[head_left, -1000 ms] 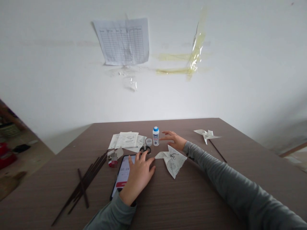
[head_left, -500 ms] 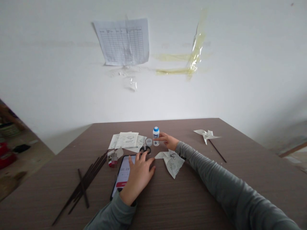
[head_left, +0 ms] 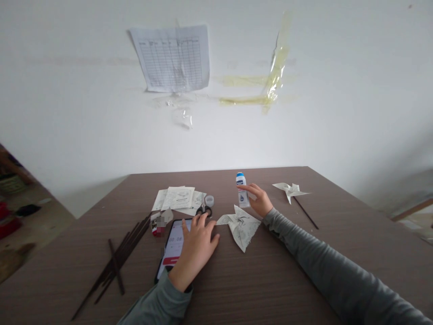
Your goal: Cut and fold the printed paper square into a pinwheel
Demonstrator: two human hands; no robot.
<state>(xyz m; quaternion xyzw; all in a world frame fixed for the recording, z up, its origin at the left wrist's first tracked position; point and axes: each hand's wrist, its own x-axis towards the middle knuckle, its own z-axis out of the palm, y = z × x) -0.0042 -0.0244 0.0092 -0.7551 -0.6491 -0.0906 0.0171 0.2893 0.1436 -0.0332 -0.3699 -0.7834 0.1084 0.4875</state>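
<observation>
Over the bench, a blue-capped bottle in the right hand's closed grip; left hand open on a phone.

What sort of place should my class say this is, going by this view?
Probably a craft workspace in a plain room: a wood-grain table holds a paper pinwheel, scissors and dark sticks.

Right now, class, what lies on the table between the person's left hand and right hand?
In the head view, a folded printed paper sheet lies between the left hand and the right hand.
</observation>
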